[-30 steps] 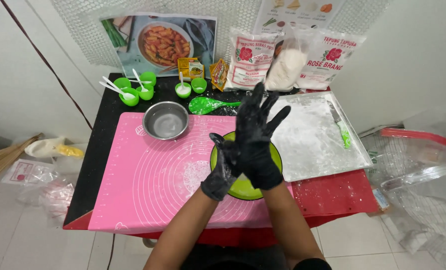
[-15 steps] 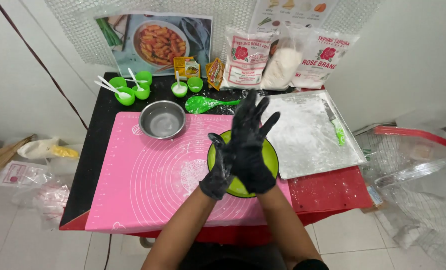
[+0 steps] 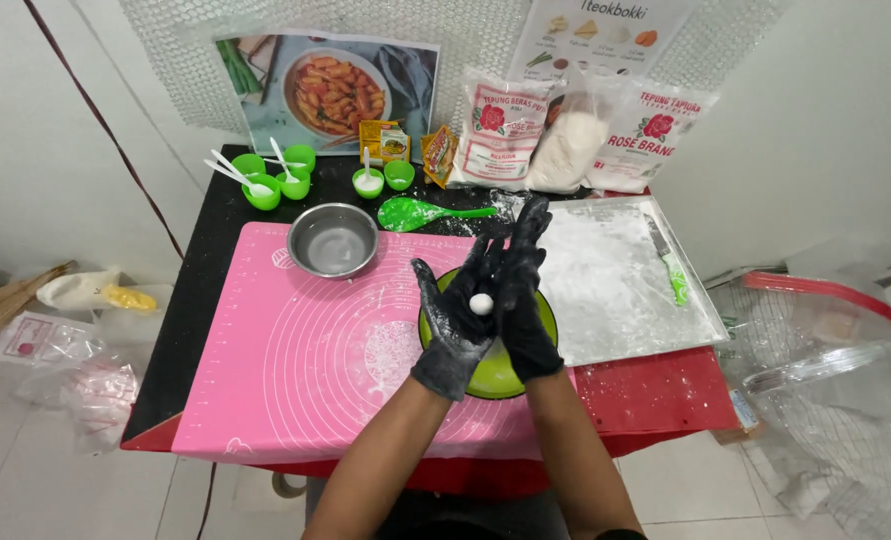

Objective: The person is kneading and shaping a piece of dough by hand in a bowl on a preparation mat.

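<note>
Head camera looks down on our table, and we go from left to right. At ten o'clock sits a cluster of small green cups (image 3: 275, 175), some with white spoons in them. Beside it, at eleven o'clock, an empty steel bowl (image 3: 334, 240) rests on the top edge of the pink silicone mat (image 3: 295, 370). A green spoon (image 3: 415, 213) lies just right of the bowl.

At the centre, our left hand (image 3: 455, 330), in a black glove, is open with the palm up, and a small white dough ball (image 3: 481, 303) lies on it. Our right hand (image 3: 521, 300), also gloved, stands flat on edge against the left, its fingers straight and touching the ball. Both hover over a green bowl (image 3: 545, 335).

At two o'clock lies a floured metal tray (image 3: 615, 290) with a green-handled knife (image 3: 668, 262). Flour bags (image 3: 575, 135) stand at twelve o'clock.
</note>
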